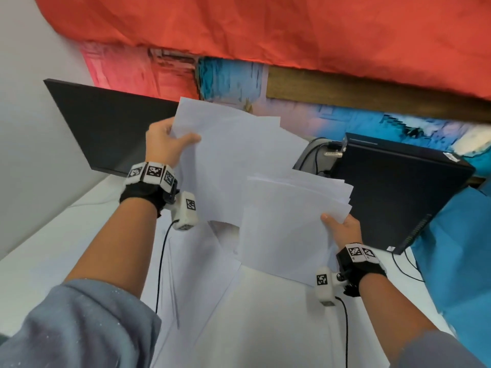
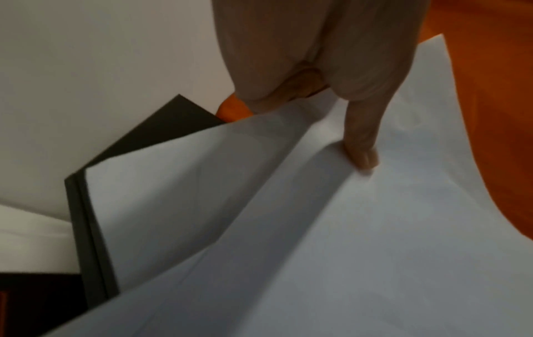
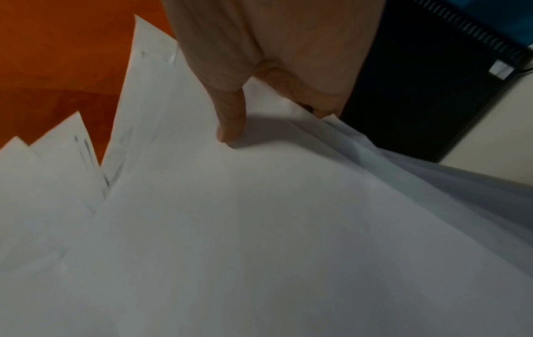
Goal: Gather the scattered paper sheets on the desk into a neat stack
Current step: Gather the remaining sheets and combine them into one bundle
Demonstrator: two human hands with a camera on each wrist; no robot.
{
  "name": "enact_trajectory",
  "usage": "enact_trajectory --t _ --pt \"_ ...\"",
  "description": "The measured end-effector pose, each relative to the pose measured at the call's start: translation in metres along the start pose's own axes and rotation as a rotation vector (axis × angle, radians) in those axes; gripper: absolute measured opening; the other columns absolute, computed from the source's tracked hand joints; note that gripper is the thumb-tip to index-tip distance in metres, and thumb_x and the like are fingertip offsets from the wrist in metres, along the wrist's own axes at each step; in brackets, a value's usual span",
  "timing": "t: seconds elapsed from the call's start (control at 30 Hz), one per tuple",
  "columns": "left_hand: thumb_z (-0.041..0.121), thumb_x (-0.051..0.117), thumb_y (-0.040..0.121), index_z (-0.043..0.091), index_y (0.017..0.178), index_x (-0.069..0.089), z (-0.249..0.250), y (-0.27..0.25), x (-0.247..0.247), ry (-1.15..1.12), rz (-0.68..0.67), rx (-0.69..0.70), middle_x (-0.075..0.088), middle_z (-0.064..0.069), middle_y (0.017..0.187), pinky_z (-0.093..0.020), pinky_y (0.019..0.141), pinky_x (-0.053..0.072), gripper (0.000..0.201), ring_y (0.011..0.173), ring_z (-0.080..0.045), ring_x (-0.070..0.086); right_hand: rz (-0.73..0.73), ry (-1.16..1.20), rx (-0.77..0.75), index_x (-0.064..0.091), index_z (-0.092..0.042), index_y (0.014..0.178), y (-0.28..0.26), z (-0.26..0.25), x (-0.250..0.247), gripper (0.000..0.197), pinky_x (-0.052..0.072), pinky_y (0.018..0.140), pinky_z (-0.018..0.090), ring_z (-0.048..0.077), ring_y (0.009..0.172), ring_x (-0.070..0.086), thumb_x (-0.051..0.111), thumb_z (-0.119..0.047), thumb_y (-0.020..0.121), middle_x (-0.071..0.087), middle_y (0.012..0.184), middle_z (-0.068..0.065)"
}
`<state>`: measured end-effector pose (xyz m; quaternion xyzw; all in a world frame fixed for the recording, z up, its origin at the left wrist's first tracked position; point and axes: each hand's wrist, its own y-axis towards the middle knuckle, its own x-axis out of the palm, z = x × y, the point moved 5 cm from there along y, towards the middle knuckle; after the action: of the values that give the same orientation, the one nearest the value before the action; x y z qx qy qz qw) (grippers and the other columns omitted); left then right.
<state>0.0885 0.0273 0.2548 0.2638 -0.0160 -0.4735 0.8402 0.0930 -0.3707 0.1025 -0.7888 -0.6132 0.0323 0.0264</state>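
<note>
My left hand point(image 1: 170, 140) pinches a fanned bunch of white sheets point(image 1: 233, 144) by its left edge, held up above the desk; in the left wrist view the thumb point(image 2: 362, 155) presses on top of these sheets point(image 2: 288, 228). My right hand point(image 1: 341, 228) grips a second, thicker bunch of sheets point(image 1: 289, 221) at its right edge, lower and in front of the first. The right wrist view shows that thumb point(image 3: 230, 123) on top of the bunch point(image 3: 259, 216), fingers beneath. More loose sheets point(image 1: 202, 282) lie overlapping on the white desk point(image 1: 39, 264) below both hands.
A dark monitor point(image 1: 111, 128) stands at the back left, right behind my left hand. A black computer case point(image 1: 398, 192) stands on the right, with cables point(image 1: 313, 152) beside it. Red cloth point(image 1: 265, 27) hangs overhead and blue cloth point(image 1: 457, 248) drapes at the right.
</note>
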Motion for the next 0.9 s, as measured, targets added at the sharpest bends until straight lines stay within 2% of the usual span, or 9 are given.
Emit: enact_trajectory --t 0.07,0.13,0.2,0.33,0.4,0.5,0.7,0.83,0.9 --pt "0.012 0.078 0.070 0.020 0.099 0.072 0.005 -0.001 -0.018 0.049 0.020 0.019 0.069 0.014 0.087 -0.014 0.072 0.052 0.031 0.077 0.002 0.065 -0.005 -0.017 0.001 0.059 0.000 0.114 -0.003 -0.004 0.003 0.025 0.047 0.051 0.014 0.011 0.074 0.059 0.056 0.000 0.090 0.061 0.101 0.010" --pt "0.012 0.077 0.070 0.022 0.094 0.072 0.009 -0.001 -0.035 0.103 0.041 0.037 0.067 0.017 0.083 -0.010 0.066 0.049 0.026 0.069 0.008 0.062 -0.003 -0.029 0.002 0.059 0.000 0.116 -0.005 -0.006 0.006 0.026 0.044 0.054 0.017 0.015 0.077 0.060 0.055 0.000 0.090 0.061 0.101 0.011" --pt "0.013 0.076 0.071 0.018 0.090 0.073 0.012 -0.002 -0.052 0.199 0.060 0.050 0.068 0.010 0.079 -0.013 0.063 0.048 0.020 0.068 -0.002 0.061 0.007 -0.021 0.008 0.058 0.004 0.118 -0.005 -0.007 0.006 0.029 0.046 0.047 0.011 0.016 0.075 0.059 0.055 0.001 0.089 0.061 0.101 0.013" --pt "0.016 0.076 0.071 0.011 0.092 0.074 0.018 -0.005 -0.070 0.418 0.022 0.084 0.073 -0.007 0.086 -0.035 0.075 0.055 0.022 0.080 -0.025 0.068 0.027 0.045 0.024 0.056 0.009 0.121 -0.005 -0.011 0.009 0.033 0.040 0.040 0.002 0.007 0.067 0.052 0.054 0.005 0.088 0.058 0.102 0.015" --pt "0.018 0.076 0.071 0.012 0.092 0.074 0.024 -0.007 -0.069 0.558 -0.058 0.109 0.073 -0.010 0.086 -0.042 0.076 0.054 0.022 0.080 -0.029 0.067 0.032 0.081 0.025 0.055 0.009 0.121 -0.006 -0.012 0.012 0.033 0.040 0.041 0.001 0.011 0.068 0.053 0.054 0.006 0.088 0.059 0.105 0.017" --pt "0.014 0.076 0.072 0.013 0.092 0.074 0.037 -0.013 -0.057 0.688 -0.241 0.121 0.072 -0.010 0.086 -0.043 0.080 0.053 0.019 0.084 -0.026 0.066 0.047 0.106 0.043 0.057 0.007 0.120 -0.005 -0.012 0.015 0.032 0.040 0.041 0.000 0.022 0.075 0.056 0.056 0.004 0.088 0.061 0.110 0.020" --pt "0.016 0.079 0.073 0.019 0.093 0.076 0.061 -0.034 -0.002 0.683 -0.669 0.042 0.072 0.000 0.087 -0.036 0.073 0.057 0.021 0.080 -0.016 0.068 0.040 0.062 0.056 0.057 0.003 0.121 -0.009 -0.013 0.011 0.032 0.044 0.043 0.005 0.008 0.071 0.055 0.055 0.002 0.089 0.060 0.106 0.014" --pt "0.023 0.079 0.074 0.019 0.085 0.075 0.033 -0.054 0.048 0.657 -0.812 -0.065 0.070 0.005 0.077 -0.026 0.069 0.051 0.012 0.071 -0.012 0.065 0.041 -0.002 0.039 0.058 0.004 0.119 -0.009 -0.013 0.009 0.031 0.046 0.045 0.006 0.022 0.082 0.060 0.056 0.003 0.088 0.061 0.106 0.014" --pt "0.023 0.078 0.075 0.015 0.073 0.071 -0.001 -0.068 0.066 0.566 -0.841 -0.200 0.067 0.002 0.069 -0.025 0.063 0.046 0.011 0.062 -0.013 0.060 0.048 -0.030 0.016 0.059 0.005 0.117 -0.005 -0.013 0.008 0.030 0.046 0.047 0.005 0.021 0.083 0.061 0.056 0.003 0.087 0.061 0.106 0.013"
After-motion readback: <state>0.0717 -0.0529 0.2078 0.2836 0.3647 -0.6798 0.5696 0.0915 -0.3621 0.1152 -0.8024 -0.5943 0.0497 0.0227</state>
